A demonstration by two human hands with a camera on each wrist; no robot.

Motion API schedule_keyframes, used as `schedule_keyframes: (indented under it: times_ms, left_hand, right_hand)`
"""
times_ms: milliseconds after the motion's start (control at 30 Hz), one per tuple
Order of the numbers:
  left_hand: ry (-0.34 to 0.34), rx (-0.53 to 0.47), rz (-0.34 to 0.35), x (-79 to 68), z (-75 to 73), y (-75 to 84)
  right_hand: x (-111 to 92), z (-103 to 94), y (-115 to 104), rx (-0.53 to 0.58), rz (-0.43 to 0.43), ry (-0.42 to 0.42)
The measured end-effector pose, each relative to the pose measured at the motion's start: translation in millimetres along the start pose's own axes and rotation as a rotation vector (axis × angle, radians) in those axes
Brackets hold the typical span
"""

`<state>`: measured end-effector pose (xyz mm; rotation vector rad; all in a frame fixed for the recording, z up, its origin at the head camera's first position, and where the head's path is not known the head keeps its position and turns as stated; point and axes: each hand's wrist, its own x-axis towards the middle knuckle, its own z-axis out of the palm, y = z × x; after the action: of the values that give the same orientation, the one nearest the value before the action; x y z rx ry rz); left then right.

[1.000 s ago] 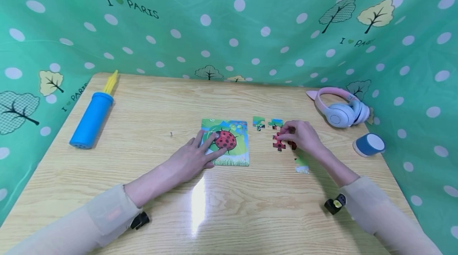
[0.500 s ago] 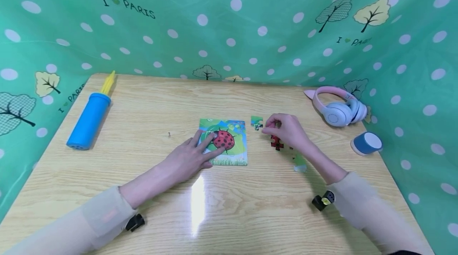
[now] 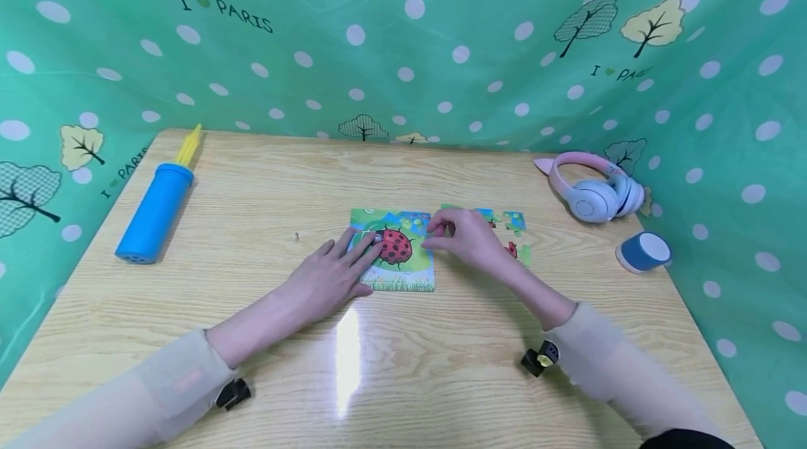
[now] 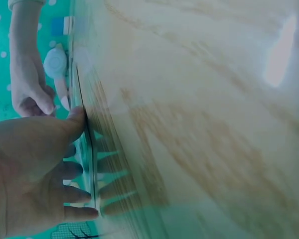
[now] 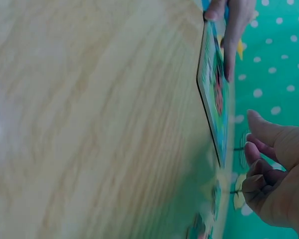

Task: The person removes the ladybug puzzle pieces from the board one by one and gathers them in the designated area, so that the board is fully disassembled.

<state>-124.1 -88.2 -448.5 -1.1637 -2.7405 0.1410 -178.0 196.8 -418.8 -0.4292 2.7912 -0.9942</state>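
Note:
A square ladybug puzzle board lies flat on the table. My left hand rests on its left side with fingers spread and straight across the picture. At the board's right edge hovers my right hand, thumb and index finger apart and the other fingers loosely curled. In the right wrist view, no thing shows between the right hand's fingers. Several loose jigsaw pieces lie right of the board, partly hidden behind the right hand and forearm. The left wrist view shows the left hand's fingertips along the board edge.
A blue hand pump with a yellow nozzle lies at the left. Pink and grey headphones and a blue-and-white cylinder stand at the right of the wooden table. A green dotted cloth hangs behind.
My right hand has moved left, from over the loose pieces to the board's right edge, uncovering some pieces at the right. My left hand has stayed on the board.

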Motion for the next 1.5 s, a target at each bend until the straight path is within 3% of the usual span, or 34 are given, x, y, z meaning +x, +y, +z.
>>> schedule_keyframes:
  times_ms: [200,400,700,1000,1500]
  left_hand:
    - [0.032,0.002,0.024,-3.3,-0.5,-1.8]
    - [0.021,0.011,0.067,-7.5,-1.5,-3.7]
    - [0.04,-0.013,0.074,-7.4,-2.0,-4.6]
    - [0.093,0.001,0.092,-7.2,-0.6,-1.7]
    - [0.1,0.049,0.115,-4.3,-1.0,-0.4]
  right_hand:
    - [-1,14.3,-11,-0.044,-0.048,-0.056]
    - [-3,29.2,-23,-0.114,-0.09,-0.104]
    - [-6,46.2,-34,-0.193,-0.143,-0.125]
    - [-9,52.7,-42,-0.234,-0.103,-0.098]
    - [-18,53.3,-55,-0.37,-0.035,-0.058]
